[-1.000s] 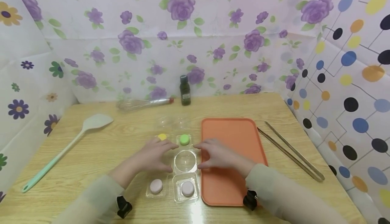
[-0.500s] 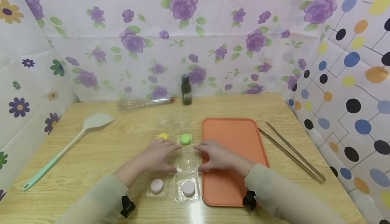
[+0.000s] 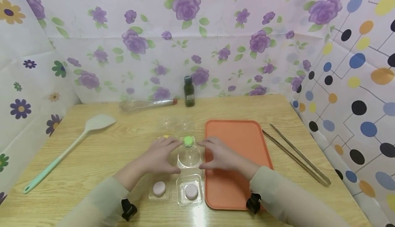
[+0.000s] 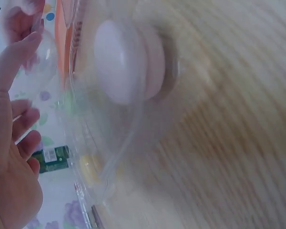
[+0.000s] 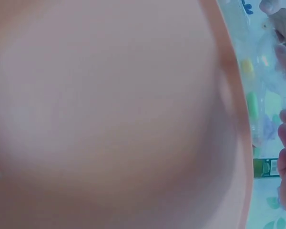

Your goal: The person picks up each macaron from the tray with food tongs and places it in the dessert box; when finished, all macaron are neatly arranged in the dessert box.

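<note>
In the head view, both hands hold a clear plastic lid between them. My left hand grips its left side, with thumb and forefinger at the edge. From the other side, my right hand grips it in the same way, over the tray's left edge. Directly in front of the lid, a pale pink macaron sits in a square clear box base. Another pink macaron lies left of it, large in the left wrist view. Behind the hands are a green macaron and a partly hidden yellow macaron.
An orange tray lies on the right, with metal tongs beyond it. A spatula lies at the left. A whisk and a dark bottle are at the back, behind other clear lids.
Over the last second the clear lid shifts slightly away from the person and changes tilt between the hands. The left hand moves a little to the right and covers more of the yellow macaron.
</note>
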`<action>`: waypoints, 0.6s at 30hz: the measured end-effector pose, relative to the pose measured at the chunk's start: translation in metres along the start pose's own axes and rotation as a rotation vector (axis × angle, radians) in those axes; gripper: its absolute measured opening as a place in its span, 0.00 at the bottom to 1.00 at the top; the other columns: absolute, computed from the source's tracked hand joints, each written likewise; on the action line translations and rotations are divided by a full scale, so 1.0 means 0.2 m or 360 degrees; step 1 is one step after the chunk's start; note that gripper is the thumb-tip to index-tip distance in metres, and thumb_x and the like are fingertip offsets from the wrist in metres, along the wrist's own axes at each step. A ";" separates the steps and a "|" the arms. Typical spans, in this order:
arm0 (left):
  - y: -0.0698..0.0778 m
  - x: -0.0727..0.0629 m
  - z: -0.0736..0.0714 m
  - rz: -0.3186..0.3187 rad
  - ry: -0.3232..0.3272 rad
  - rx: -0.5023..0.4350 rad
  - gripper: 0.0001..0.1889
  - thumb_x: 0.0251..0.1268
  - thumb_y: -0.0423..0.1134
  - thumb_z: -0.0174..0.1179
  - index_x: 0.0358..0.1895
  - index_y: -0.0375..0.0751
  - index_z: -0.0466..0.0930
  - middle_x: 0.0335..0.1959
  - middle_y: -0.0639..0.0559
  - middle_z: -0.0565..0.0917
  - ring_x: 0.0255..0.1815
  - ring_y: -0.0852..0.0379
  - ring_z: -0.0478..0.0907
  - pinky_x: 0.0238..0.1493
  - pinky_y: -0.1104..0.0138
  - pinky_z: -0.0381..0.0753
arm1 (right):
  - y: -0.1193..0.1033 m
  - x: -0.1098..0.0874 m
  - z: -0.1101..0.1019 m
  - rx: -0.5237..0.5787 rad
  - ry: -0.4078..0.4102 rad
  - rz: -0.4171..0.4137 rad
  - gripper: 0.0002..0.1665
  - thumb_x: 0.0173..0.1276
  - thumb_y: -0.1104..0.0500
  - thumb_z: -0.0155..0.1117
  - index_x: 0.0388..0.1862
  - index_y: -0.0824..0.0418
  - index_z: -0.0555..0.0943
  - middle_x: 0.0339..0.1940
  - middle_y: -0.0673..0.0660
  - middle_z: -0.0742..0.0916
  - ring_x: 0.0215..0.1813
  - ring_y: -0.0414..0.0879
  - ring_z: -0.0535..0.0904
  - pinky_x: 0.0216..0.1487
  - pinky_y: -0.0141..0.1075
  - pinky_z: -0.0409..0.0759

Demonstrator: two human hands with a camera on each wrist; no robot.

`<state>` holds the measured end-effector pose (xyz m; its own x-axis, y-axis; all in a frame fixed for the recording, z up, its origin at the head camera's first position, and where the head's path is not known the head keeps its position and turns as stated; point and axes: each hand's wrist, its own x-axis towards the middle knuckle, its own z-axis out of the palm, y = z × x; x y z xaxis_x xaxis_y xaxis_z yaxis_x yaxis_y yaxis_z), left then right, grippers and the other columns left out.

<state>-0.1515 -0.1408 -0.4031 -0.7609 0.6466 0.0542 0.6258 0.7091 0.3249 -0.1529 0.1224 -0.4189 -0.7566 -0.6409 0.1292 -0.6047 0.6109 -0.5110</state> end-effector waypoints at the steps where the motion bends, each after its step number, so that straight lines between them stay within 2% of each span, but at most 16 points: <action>1: 0.00 0.00 0.00 -0.0002 0.0011 -0.0006 0.52 0.37 0.59 0.72 0.69 0.39 0.62 0.62 0.47 0.69 0.60 0.45 0.63 0.62 0.46 0.59 | 0.00 0.00 0.00 -0.0003 0.0021 -0.0014 0.47 0.50 0.44 0.74 0.66 0.63 0.69 0.61 0.61 0.74 0.63 0.54 0.66 0.63 0.48 0.66; 5: 0.02 0.00 0.01 0.0016 0.0084 0.0006 0.55 0.36 0.59 0.72 0.69 0.34 0.60 0.58 0.44 0.70 0.57 0.45 0.63 0.61 0.47 0.60 | 0.00 0.01 0.00 -0.0039 0.0082 -0.0068 0.47 0.50 0.44 0.74 0.66 0.62 0.69 0.62 0.59 0.74 0.64 0.53 0.66 0.64 0.47 0.65; 8: 0.02 0.00 0.01 0.0014 0.0135 0.0003 0.53 0.35 0.57 0.74 0.67 0.34 0.62 0.56 0.44 0.70 0.57 0.46 0.63 0.62 0.47 0.60 | -0.01 0.01 -0.01 -0.0010 0.0086 -0.0062 0.47 0.50 0.45 0.74 0.67 0.60 0.68 0.62 0.58 0.73 0.62 0.52 0.67 0.62 0.46 0.67; 10: 0.03 0.00 0.00 -0.0006 0.0156 -0.0010 0.51 0.34 0.56 0.74 0.66 0.36 0.64 0.57 0.44 0.69 0.59 0.45 0.63 0.63 0.47 0.59 | -0.02 0.01 -0.01 0.0117 0.0065 -0.0015 0.47 0.51 0.47 0.74 0.68 0.58 0.66 0.61 0.56 0.73 0.58 0.52 0.70 0.58 0.46 0.71; 14: 0.03 0.00 -0.01 -0.0043 0.0184 -0.0061 0.50 0.34 0.55 0.74 0.65 0.38 0.65 0.60 0.42 0.68 0.62 0.43 0.62 0.65 0.45 0.56 | -0.02 0.01 -0.03 0.0483 -0.0002 0.0099 0.46 0.55 0.53 0.72 0.71 0.56 0.62 0.56 0.56 0.78 0.49 0.51 0.74 0.47 0.45 0.75; 18: 0.03 0.00 -0.02 -0.0020 0.0242 -0.0077 0.49 0.34 0.54 0.75 0.64 0.38 0.65 0.61 0.41 0.67 0.62 0.42 0.61 0.65 0.44 0.56 | -0.01 0.02 -0.04 0.0818 -0.0103 0.0201 0.42 0.62 0.55 0.67 0.72 0.56 0.60 0.49 0.57 0.82 0.47 0.48 0.76 0.47 0.42 0.75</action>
<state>-0.1489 -0.1372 -0.3964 -0.7881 0.5852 0.1911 0.6099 0.7001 0.3715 -0.1570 0.1216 -0.4101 -0.7891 -0.6142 -0.0046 -0.2977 0.3890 -0.8718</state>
